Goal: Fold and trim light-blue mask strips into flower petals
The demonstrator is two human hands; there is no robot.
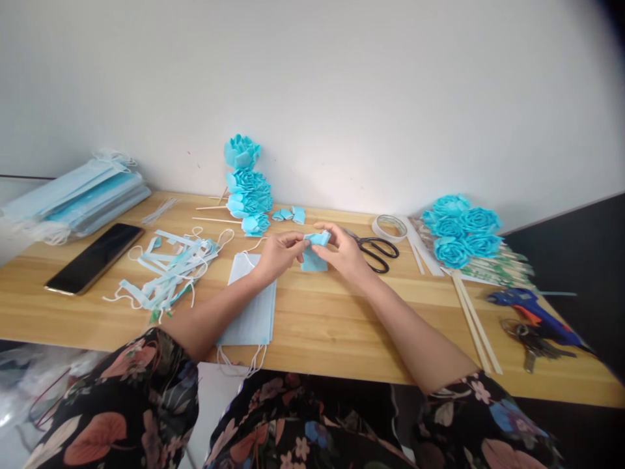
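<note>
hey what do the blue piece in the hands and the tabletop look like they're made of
The blue piece, pinched by the left hand and right hand, looks like soft matte nonwoven mask fabric: it folds limply and matches the face masks nearby. The tabletop looks like light wood, or a wood-look laminate, with visible grain and a slight sheen.

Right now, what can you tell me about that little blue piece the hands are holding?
The blue piece is a small scrap of thin, soft-looking light blue material, like the face masks lying under the left forearm. Its top is folded or rolled into a thicker bunch and a flat part hangs below. The left hand and right hand pinch the top from either side, just above the wooden table.
</note>
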